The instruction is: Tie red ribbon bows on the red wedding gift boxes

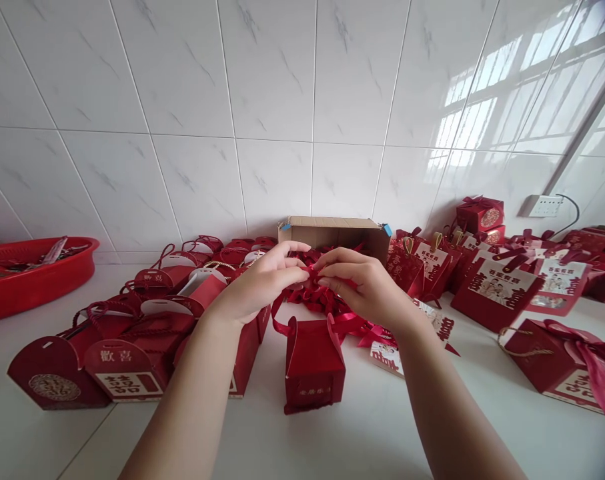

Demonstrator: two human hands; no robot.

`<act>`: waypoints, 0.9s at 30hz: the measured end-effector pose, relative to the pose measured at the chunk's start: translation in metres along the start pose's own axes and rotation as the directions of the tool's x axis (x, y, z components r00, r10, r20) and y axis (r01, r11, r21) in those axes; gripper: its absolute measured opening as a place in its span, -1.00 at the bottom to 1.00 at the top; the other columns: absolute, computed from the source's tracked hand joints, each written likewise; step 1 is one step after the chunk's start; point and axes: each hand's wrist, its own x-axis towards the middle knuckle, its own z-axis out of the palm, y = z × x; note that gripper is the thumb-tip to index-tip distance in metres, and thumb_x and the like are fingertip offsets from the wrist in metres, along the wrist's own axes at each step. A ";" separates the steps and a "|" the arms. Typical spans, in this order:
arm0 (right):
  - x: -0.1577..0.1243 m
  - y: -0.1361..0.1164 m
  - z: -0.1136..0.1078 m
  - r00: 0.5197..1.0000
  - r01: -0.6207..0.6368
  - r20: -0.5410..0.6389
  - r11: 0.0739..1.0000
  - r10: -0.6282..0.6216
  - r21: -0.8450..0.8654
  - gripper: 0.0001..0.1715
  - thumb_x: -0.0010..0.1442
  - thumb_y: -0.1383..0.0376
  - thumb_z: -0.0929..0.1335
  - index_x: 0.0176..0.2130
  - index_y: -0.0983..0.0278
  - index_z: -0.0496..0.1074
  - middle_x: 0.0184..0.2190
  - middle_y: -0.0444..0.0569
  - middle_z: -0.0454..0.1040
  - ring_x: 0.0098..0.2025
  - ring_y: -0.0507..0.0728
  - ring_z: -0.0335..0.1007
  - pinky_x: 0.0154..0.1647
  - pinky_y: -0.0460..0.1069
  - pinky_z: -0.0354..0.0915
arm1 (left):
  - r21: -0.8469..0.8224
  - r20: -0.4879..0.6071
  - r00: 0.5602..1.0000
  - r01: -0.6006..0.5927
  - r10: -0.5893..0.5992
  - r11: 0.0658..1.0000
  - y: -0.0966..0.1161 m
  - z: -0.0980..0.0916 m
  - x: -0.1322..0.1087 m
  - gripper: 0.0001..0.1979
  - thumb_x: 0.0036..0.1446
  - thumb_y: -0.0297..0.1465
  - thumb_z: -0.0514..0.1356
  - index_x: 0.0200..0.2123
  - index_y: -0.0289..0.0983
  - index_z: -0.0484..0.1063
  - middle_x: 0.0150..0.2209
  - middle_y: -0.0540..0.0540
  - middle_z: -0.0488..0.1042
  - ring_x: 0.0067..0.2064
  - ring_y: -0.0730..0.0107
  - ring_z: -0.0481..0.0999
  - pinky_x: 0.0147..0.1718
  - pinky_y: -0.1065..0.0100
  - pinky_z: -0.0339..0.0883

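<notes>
Both my hands are raised above a small open red gift box (314,365) standing on the white surface. My left hand (262,280) and my right hand (365,283) meet fingertip to fingertip, each pinching a red ribbon (309,275). The ribbon's loose ends trail down to the left of the box and under my right wrist. A tangle of more red ribbon (322,300) lies just behind the box.
Many red gift boxes lie flat at the left (127,347) and stand finished at the right (497,290). An open cardboard box (335,233) sits against the tiled wall. A red plastic basin (29,273) is at the far left. A wall socket (545,205) is at the right.
</notes>
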 end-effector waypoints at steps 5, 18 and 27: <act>-0.001 0.000 0.001 1.000 -0.017 0.004 0.999 0.018 -0.027 -0.78 0.22 0.46 0.27 -0.27 0.30 0.50 -0.18 0.03 0.45 -0.18 0.08 0.41 -0.15 0.00 0.41 | -0.105 -0.026 1.000 0.008 -0.011 0.994 0.001 0.001 0.000 -0.61 0.09 -0.22 0.21 -0.03 -0.21 0.28 -0.31 -0.03 0.43 -0.27 0.34 0.43 -0.25 0.25 0.26; 0.000 0.003 0.002 0.999 -0.034 -0.014 0.999 0.033 -0.043 -0.75 0.23 0.43 0.25 -0.27 0.26 0.51 -0.16 0.03 0.45 -0.15 0.12 0.43 -0.14 0.04 0.42 | -0.252 0.026 1.000 -0.004 0.011 0.968 0.000 0.003 0.005 -0.61 0.11 -0.04 0.12 -0.16 -0.22 0.37 -0.41 0.00 0.39 -0.38 0.34 0.45 -0.36 0.26 0.33; 0.000 0.003 0.002 0.998 -0.050 -0.032 0.999 0.050 -0.016 -0.79 0.24 0.39 0.28 -0.25 0.29 0.53 -0.15 0.05 0.46 -0.14 0.11 0.43 -0.12 0.02 0.41 | -0.033 -0.042 0.994 -0.098 0.096 0.995 0.001 0.006 0.000 -0.51 0.15 0.02 0.01 0.00 -0.16 0.33 -0.41 -0.02 0.42 -0.34 0.29 0.46 -0.36 0.27 0.29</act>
